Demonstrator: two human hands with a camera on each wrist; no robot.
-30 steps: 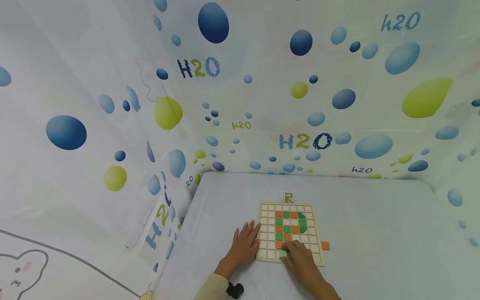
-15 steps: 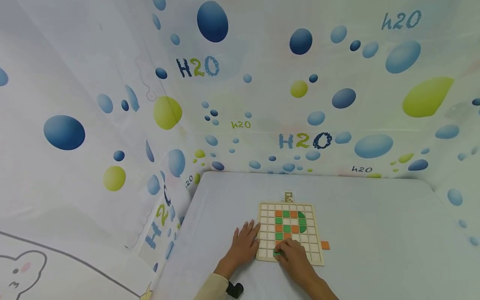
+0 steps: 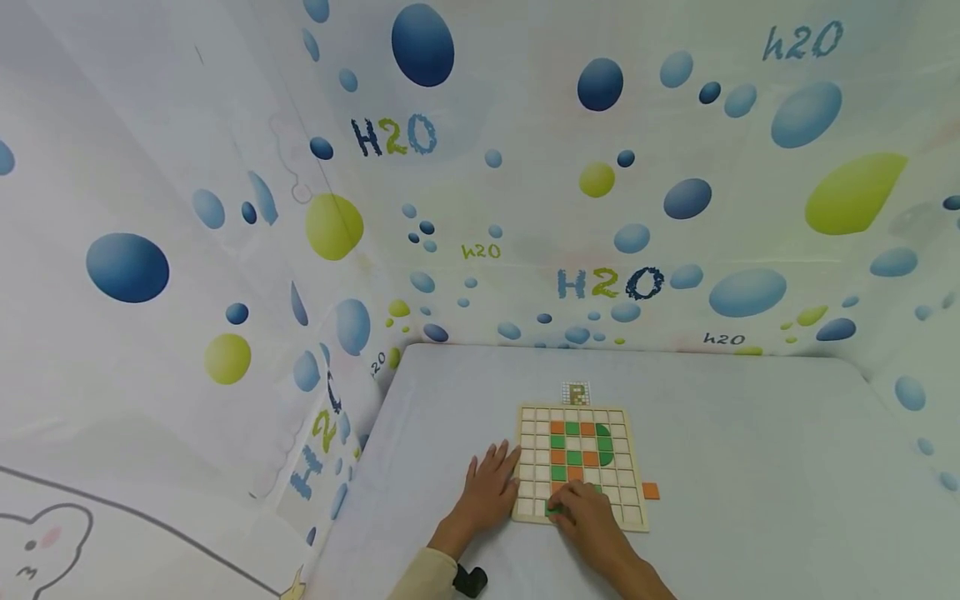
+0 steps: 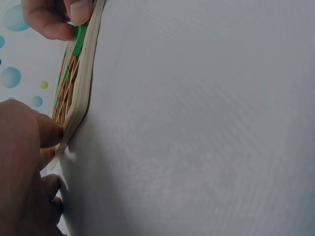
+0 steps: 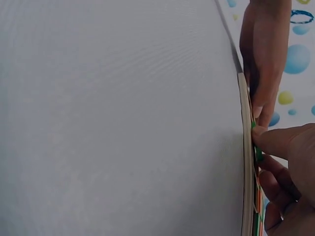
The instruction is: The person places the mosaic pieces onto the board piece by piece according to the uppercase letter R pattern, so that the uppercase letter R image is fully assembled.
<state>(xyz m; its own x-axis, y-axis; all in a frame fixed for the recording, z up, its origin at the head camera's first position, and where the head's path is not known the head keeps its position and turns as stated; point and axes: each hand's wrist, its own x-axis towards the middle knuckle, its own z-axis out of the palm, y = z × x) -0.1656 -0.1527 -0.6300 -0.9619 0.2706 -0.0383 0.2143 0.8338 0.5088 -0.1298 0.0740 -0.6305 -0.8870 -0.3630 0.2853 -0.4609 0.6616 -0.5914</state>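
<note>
A wooden grid board point(image 3: 527, 483) lies on the table, with orange and green tiles point(image 3: 558, 472) set in some cells in the shape of a letter. In the bottom row my right hand point(image 3: 596, 525) pinches a green square tile point(image 3: 552, 507) between thumb and fingers; the left wrist view shows this green tile point(image 4: 78, 42) tilted at the board's near edge. My left hand point(image 3: 487, 492) lies with fingers extended, its fingertips touching the board's left edge. Part of another green tile point(image 3: 597, 489) shows beside the right hand, which hides the cells beneath it.
A loose orange square tile point(image 3: 651, 492) lies just right of the board. Behind the board is a small pattern card point(image 3: 577, 393). A black object point(image 3: 471, 581) sits by the left sleeve. A printed curtain point(image 3: 525, 208) surrounds the white table point(image 3: 735, 467).
My right hand has moved slightly left with the green tile, bringing it to the bottom cell below the orange and green column. The left hand has stayed at the board's edge.
</note>
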